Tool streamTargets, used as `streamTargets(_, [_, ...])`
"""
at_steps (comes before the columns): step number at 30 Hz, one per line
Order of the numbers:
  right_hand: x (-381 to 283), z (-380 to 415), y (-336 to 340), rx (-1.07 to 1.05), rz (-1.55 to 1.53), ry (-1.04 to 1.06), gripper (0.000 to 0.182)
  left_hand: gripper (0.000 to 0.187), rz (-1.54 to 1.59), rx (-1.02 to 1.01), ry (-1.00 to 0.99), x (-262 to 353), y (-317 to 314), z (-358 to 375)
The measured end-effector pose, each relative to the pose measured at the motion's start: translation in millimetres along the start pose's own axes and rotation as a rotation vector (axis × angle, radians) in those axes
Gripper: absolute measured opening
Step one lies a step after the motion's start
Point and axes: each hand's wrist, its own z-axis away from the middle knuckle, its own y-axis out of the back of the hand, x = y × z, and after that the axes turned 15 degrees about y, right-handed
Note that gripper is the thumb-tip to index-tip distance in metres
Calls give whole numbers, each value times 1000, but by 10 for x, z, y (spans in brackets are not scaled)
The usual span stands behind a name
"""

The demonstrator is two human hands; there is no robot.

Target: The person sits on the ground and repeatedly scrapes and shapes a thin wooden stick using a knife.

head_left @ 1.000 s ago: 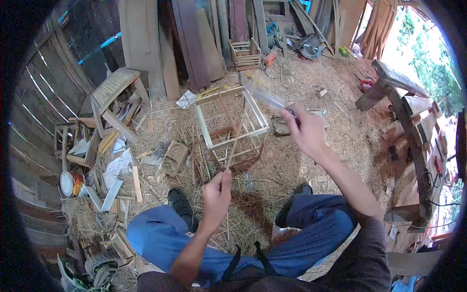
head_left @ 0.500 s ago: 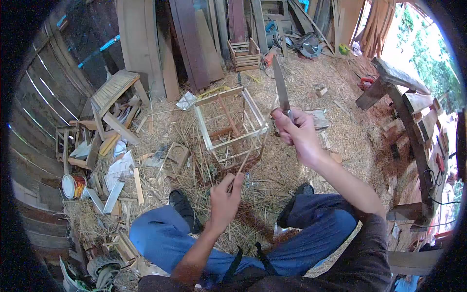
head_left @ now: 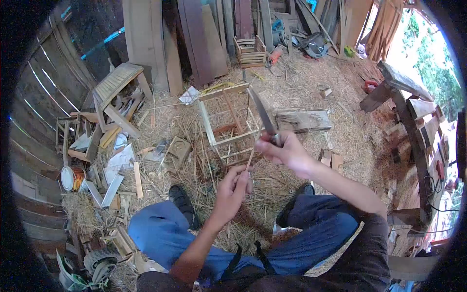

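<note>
1. Thin wooden strip (head_left: 251, 160) is gripped in the closed left hand (head_left: 234, 191), on the near side of the wooden frame (head_left: 235, 139); its far end is held close to the right hand (head_left: 288, 153).
2. Knife (head_left: 264, 117) is gripped by its handle in the right hand, with the blade pointed far and slightly left.
3. Weathered board (head_left: 305, 120) is seen farther right, beyond the right hand.

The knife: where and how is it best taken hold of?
Probably by the handle, from the wearer's side, as the right hand grips it: the long blade points forward and slightly left, leaving the handle end nearest.
</note>
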Motion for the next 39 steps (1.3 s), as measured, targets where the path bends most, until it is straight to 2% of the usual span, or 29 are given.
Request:
streamTargets(2, [97,-33,-38,-89,69,-70,18,23,71,-36,110,56,12,31])
streamTargets(3, [176,-61,-50,-83,4,13,23,22,68,16,74,46,12,17])
streamTargets(5, [162,-89,60,35,66,37,27,21,59,122,1,-11,28,-30])
streamTargets(8, [0,-186,319,261,34,87,30,18,180,132,22,-78,138,-68])
streamTargets(11, [15,-235,485,408,25,253,30,20,193,203,15,-12,162,-45])
streamTargets(14, [84,-154,401,239,441,257,28,24,180,224,29,37,163,-37])
streamTargets(17, [82,-64,184,92,528,374,29,25,179,208,45,129,99,2])
streamTargets(20, [-125,48,65,-206,875,330,29,24,121,158,38,44,116,-27])
streamTargets(21, [-30,70,41,-227,784,470,32,24,189,133,76,-7,117,-44])
streamTargets(23, [117,82,5,-303,798,548,32,24,323,84,148,-70,121,-62])
streamTargets(26, [189,97,-65,-382,820,679,33,21,332,20,205,-45,117,-26])
streamTargets(29, [185,74,-106,-434,855,781,32,19,283,68,238,40,62,25])
streamTargets(31, [186,40,-98,-452,947,850,32,19,273,8,194,8,60,20])
streamTargets(39, [95,48,-12,-441,1037,954,36,22,390,-181,258,-129,82,102])
